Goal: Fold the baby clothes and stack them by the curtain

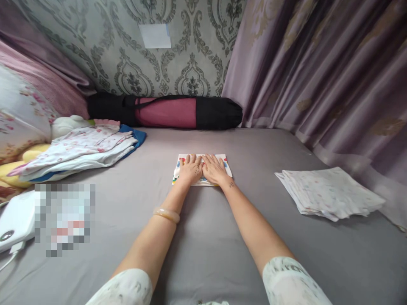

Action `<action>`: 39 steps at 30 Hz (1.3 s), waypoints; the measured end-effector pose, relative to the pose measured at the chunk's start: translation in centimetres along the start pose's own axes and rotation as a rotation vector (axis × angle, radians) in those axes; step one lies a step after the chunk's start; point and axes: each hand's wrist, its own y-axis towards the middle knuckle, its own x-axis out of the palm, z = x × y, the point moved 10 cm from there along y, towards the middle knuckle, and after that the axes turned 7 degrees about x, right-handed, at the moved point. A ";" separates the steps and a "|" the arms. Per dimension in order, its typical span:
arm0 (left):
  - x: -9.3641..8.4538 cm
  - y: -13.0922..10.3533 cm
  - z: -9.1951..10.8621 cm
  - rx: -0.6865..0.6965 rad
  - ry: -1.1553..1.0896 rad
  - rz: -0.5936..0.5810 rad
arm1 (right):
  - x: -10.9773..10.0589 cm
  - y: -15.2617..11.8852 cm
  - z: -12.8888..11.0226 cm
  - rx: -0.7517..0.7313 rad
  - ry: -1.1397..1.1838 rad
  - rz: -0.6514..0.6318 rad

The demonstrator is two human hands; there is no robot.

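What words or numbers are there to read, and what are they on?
None can be read clearly.
Right sleeve: letter-like marks, too blurred.
White device: round dark spot, too small to tell.
Pixelated patch: nothing legible.
Folded cloth: coloured shapes, no readable letters.

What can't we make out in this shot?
All head view:
- folded cloth: middle of its print, under the left hand and right hand
- pixelated patch: contents masked
- cable: far end, cut off by left edge
- pale scrap: mostly cut off by bottom edge
- right sleeve: lettering, too blurred
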 end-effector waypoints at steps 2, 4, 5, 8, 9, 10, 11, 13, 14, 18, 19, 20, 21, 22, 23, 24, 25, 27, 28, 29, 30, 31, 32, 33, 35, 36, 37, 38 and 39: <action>-0.3 0.1 0.1 0.018 0.002 0.024 | -0.2 0.0 0.0 0.001 0.006 0.001; -0.5 0.1 0.2 0.031 -0.001 0.035 | -0.3 0.0 -0.1 0.002 0.013 -0.008; -0.6 0.2 0.2 0.030 -0.004 0.044 | -0.3 -0.1 -0.2 0.003 0.014 -0.007; -1.3 0.1 -0.2 0.005 -0.002 0.107 | -0.9 -0.2 -0.8 -0.015 0.000 0.043; -1.4 0.1 -0.3 -0.003 0.003 0.121 | -1.1 -0.2 -1.1 -0.029 -0.007 0.064; -1.4 0.0 -0.5 -0.009 0.007 0.122 | -1.1 -0.3 -1.3 -0.042 -0.012 0.075; -1.2 0.0 -0.6 -0.016 0.009 0.107 | -0.9 -0.3 -1.5 -0.052 -0.014 0.076; -0.7 -0.1 -1.0 -0.033 0.001 0.052 | -0.4 -0.2 -1.7 -0.055 -0.011 0.059; -0.4 -0.2 -1.1 -0.040 -0.006 0.025 | -0.1 -0.1 -1.7 -0.052 -0.009 0.051; 0.0 -0.3 -1.2 -0.048 -0.020 -0.021 | 0.5 0.0 -1.5 -0.044 -0.010 0.049; -0.1 -0.3 -1.2 -0.050 -0.018 -0.020 | 0.4 0.0 -1.5 -0.044 -0.009 0.051; -0.1 -0.4 -1.2 -0.051 -0.015 -0.016 | 0.4 0.0 -1.5 -0.044 -0.008 0.052; -0.2 -0.4 -1.1 -0.049 -0.011 -0.009 | 0.3 -0.1 -1.5 -0.046 -0.005 0.051; -0.4 -0.4 -1.1 -0.049 -0.006 0.000 | 0.3 -0.1 -1.5 -0.047 -0.002 0.048; -0.5 -0.4 -1.0 -0.049 0.001 0.013 | 0.1 -0.1 -1.5 -0.045 0.001 0.049; -0.7 -0.5 -1.0 -0.050 0.009 0.029 | -0.1 -0.2 -1.4 -0.040 0.004 0.058; -1.0 -0.5 -0.9 -0.050 0.020 0.049 | -0.5 -0.3 -1.2 -0.033 0.007 0.074; -1.3 -0.6 -0.9 -0.055 0.040 0.081 | -1.1 -0.5 -0.8 -0.008 0.012 0.109; -1.2 -0.7 -0.9 -0.059 0.045 0.082 | -1.2 -0.5 -0.5 0.005 0.014 0.115; -1.0 -0.7 -1.0 -0.065 0.046 0.068 | -1.1 -0.6 -0.3 0.016 0.016 0.108; -0.6 -0.7 -1.1 -0.075 0.042 0.044 | -0.8 -0.6 -0.1 0.023 0.016 0.089; -0.2 -0.8 -1.2 -0.085 0.037 0.017 | -0.5 -0.6 0.1 0.029 0.016 0.072; 0.2 -0.8 -1.3 -0.093 0.031 -0.006 | -0.2 -0.6 0.2 0.032 0.015 0.061; 0.4 -0.8 -1.4 -0.099 0.026 -0.020 | 0.0 -0.6 0.2 0.033 0.013 0.058; 0.5 -0.7 -1.5 -0.103 0.021 -0.023 | 0.2 -0.5 0.3 0.036 0.007 0.067; 0.5 -0.7 -1.5 -0.103 0.019 -0.019 | 0.3 -0.4 0.3 0.039 0.006 0.070; 0.5 -0.8 -1.5 -0.102 0.017 -0.017 | 0.3 -0.4 0.3 0.039 0.006 0.066; 0.4 -0.8 -1.5 -0.103 0.015 -0.016 | 0.3 -0.4 0.2 0.037 0.008 0.059; 0.3 -0.9 -1.5 -0.106 0.017 -0.008 | 0.2 -0.4 0.3 0.038 0.011 0.054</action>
